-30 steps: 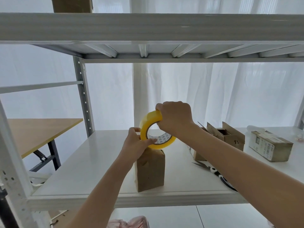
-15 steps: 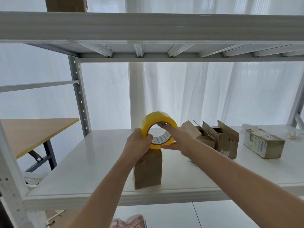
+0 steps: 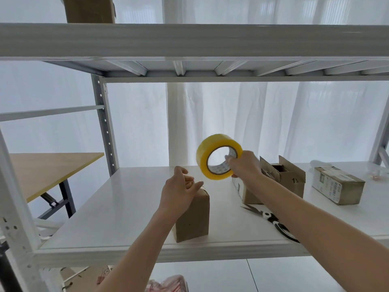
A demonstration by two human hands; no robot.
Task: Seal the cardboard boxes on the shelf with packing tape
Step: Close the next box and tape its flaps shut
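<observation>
- Head view: my right hand (image 3: 245,167) holds the yellow packing tape roll (image 3: 217,141) raised above the shelf (image 3: 126,207), with its fingers (image 3: 229,163) hooked through the core.
- My left hand (image 3: 179,191) rests at the top of the small upright cardboard box (image 3: 193,218) near the shelf's front edge. Its fingers are loosely curled and grip nothing I can see.
- Scissors (image 3: 271,219) lie right of that box. An open-flapped box (image 3: 291,182) and a labelled box (image 3: 339,187) sit further right.

1. We find the upright box (image 3: 192,216) on the shelf (image 3: 126,207), near its front edge.
2. Right of that box lie the scissors (image 3: 271,220); behind them stands the open box (image 3: 292,182).
3. Farther right of it sits the labelled box (image 3: 339,187).
4. Above it, slightly right, the tape roll (image 3: 203,157) is aloft.
</observation>
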